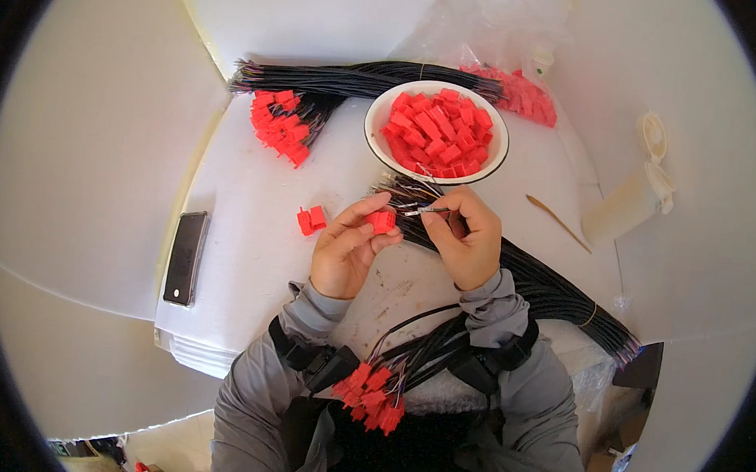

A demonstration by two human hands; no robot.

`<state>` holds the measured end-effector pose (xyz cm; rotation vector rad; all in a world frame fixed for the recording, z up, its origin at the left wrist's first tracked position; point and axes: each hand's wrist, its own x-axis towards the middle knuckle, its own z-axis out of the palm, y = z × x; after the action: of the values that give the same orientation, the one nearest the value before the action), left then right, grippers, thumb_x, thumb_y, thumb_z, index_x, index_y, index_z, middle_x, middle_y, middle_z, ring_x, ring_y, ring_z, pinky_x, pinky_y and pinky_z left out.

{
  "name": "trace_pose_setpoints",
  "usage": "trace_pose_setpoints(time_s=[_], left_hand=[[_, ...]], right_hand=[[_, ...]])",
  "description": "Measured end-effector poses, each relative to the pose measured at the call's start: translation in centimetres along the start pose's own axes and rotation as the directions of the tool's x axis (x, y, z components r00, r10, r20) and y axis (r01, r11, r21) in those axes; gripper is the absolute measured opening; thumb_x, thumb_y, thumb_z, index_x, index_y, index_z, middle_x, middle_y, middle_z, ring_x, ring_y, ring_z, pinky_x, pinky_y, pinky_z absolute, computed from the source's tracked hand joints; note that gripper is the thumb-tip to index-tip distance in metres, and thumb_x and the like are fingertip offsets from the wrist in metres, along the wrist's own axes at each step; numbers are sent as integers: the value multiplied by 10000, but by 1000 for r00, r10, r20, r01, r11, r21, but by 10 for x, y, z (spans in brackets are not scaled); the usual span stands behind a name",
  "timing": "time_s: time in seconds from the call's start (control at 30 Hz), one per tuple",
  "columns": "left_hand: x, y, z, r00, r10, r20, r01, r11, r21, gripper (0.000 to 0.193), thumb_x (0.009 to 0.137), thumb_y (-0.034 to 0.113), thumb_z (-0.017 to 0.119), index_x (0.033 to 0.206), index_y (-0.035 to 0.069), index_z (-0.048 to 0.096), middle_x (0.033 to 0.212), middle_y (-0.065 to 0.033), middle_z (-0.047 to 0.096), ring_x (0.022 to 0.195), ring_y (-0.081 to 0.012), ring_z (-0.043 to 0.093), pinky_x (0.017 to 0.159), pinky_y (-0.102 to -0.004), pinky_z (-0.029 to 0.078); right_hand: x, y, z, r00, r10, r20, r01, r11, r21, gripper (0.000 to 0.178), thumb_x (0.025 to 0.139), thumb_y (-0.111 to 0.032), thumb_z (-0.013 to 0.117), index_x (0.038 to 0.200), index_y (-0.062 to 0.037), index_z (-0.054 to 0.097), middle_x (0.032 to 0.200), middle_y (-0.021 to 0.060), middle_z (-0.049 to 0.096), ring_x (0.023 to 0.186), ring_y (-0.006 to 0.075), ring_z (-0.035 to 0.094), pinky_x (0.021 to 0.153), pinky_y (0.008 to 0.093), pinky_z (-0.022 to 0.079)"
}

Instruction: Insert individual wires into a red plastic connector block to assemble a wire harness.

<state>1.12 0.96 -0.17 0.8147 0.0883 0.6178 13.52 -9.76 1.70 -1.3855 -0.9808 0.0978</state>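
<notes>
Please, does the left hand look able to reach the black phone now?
Probably yes: only white tabletop shows between the left hand and the black phone, though that hand holds a red connector.

- Left hand (343, 253) and right hand (471, 245): bare, ungloved to the cuff.
- Left sleeve (250, 400): long, plain grey fabric, matt, loosely cut; creases noted along the forearm and bunching toward the cuff.
- Right sleeve (542, 400): same grey fabric; folds gathered at the wrist, wrinkling noted below.
- Left strap (289, 342): black, broad band, worn over the sleeve; black block-shaped unit (332, 369) attached, edges angular.
- Right strap (523, 344): black, matching type, also over fabric; dark housing (475, 371) attached, boxy outline.
- Front panel (320, 442): grey, creased.
- Torso clothing (409, 464): black; detail lost in shadow.
</notes>
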Motion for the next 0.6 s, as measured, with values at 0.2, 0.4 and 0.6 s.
trace_pose_setpoints(time_s=[0.2, 0.4, 0.6], left_hand=[[-1, 0, 2, 998, 43, 34, -46, 997, 62, 347, 790, -29, 468, 1135, -22, 432, 1095, -124, 490, 977, -219, 519, 868, -348, 437], [-1, -3, -2, 994, 88, 62, -96, 986, 138, 296, 810, 7, 484, 1101, -13, 433, 1079, -131, 502, 952, -214, 532, 843, -346, 454], [-1, 1, -6, 1000, 7, -6, -7, 1000, 17, 274, 845, 81, 471, 1102, -8, 438, 955, -126, 563, 835, -198, 570, 744, -309, 483]], right_hand=[[1, 4, -2, 1000, -16, 24, 15, 999, 49, 102, 656, -19, 617, 724, -20, 541, 682, 17, 481, 497, 57, 357, 447, 194, 280], [2, 5, -2, 998, -45, 46, 42, 997, 65, 98, 665, -16, 609, 729, -16, 534, 711, 28, 483, 518, 68, 366, 461, 200, 293], [2, 7, -1, 999, -26, 20, 25, 999, 47, 115, 676, -24, 618, 744, -13, 527, 701, 27, 474, 519, 71, 366, 466, 201, 298]])
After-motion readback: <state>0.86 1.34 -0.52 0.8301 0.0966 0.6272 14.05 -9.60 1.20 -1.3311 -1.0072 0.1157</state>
